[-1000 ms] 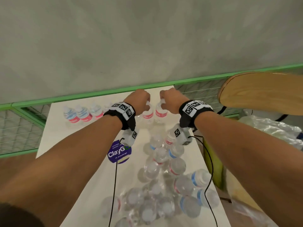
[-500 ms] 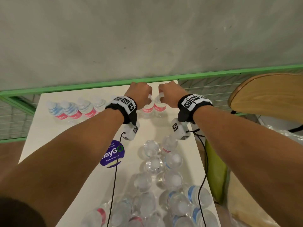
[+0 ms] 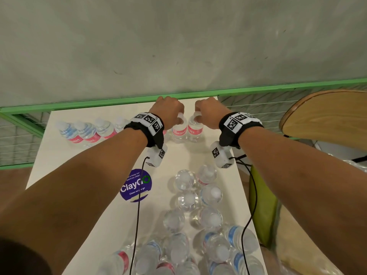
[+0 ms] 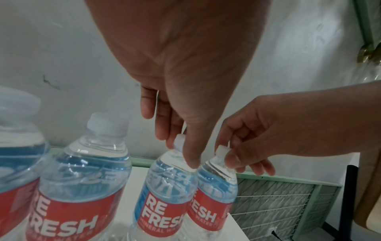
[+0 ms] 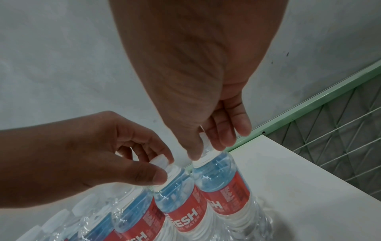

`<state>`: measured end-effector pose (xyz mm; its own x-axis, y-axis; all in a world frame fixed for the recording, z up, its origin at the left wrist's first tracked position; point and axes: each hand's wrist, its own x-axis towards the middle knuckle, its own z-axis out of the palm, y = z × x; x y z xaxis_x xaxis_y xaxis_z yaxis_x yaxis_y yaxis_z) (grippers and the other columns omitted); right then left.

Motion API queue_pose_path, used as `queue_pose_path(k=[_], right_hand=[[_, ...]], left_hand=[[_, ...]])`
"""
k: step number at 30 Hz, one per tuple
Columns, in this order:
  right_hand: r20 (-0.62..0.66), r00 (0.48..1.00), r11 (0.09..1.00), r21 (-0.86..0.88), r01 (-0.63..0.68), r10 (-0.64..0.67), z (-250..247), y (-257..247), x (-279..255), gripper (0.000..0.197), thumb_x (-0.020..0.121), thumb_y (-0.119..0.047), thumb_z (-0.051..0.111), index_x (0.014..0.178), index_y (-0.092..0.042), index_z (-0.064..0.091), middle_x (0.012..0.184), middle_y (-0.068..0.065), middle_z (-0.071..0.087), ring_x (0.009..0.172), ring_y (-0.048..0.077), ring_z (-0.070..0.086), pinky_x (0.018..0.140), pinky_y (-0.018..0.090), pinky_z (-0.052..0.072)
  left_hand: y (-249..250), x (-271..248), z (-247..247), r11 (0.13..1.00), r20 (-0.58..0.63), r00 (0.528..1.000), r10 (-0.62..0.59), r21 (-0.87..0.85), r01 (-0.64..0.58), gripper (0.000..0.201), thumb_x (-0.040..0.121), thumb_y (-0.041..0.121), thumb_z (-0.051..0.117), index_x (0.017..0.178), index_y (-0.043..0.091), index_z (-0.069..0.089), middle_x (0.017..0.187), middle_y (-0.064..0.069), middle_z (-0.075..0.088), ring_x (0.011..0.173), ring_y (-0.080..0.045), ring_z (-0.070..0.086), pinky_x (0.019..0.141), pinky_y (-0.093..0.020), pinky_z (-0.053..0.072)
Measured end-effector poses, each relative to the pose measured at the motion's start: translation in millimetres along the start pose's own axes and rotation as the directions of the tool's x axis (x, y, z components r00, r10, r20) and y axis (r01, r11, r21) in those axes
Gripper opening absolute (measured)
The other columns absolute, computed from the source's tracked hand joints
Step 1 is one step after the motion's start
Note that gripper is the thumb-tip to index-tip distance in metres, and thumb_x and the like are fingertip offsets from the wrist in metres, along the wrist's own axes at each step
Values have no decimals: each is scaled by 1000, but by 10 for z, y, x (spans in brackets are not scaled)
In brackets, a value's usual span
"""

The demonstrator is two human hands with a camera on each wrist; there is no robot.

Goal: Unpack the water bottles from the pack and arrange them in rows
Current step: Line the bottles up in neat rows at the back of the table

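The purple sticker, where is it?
In the head view the purple sticker lies flat on the white table, under the left forearm, left of the loose bottles and nearer the person than the back row.

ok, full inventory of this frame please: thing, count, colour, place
bottle in left hand: one, clear with red label, upright at the far edge of the table, touching the next
bottle in right hand: one, clear with red label, upright, at the right end of the far row
row bottles: at least four more, clear with red labels, far left; some are hidden behind the left wrist
unsorted bottles: many, clear, blue and red labels, clustered near side; count unclear
table: one, white
sticker: one, purple, round, on the table
chair: one, wooden, right
rail: green, behind the table
left hand: pinches its bottle's cap
right hand: pinches its bottle's cap
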<state>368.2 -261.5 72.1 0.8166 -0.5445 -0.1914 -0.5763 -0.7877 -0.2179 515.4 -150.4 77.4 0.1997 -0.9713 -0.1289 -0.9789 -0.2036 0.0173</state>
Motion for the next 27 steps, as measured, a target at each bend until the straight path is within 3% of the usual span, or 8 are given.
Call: queue_pose_path(k=[18, 27], right_hand=[[-33, 999, 997, 75, 0, 3, 83, -72, 0, 28, 87, -26, 64, 113, -16, 63, 106, 12, 65, 93, 31, 61, 70, 30, 41], [-50, 999, 993, 118, -11, 17, 125, -126, 17, 27, 87, -28, 65, 111, -16, 63, 106, 12, 65, 91, 31, 62, 74, 33, 49]], left_hand=[[-75, -56, -2, 999, 10, 1000, 2, 46, -3, 28, 86, 36, 69, 110, 22, 69, 104, -4, 65, 101, -28, 58, 91, -40, 38], [-78, -60, 9, 999, 7, 1000, -14, 37, 14, 27, 83, 33, 69, 107, 21, 70, 100, -4, 65, 96, -29, 59, 88, -39, 39]])
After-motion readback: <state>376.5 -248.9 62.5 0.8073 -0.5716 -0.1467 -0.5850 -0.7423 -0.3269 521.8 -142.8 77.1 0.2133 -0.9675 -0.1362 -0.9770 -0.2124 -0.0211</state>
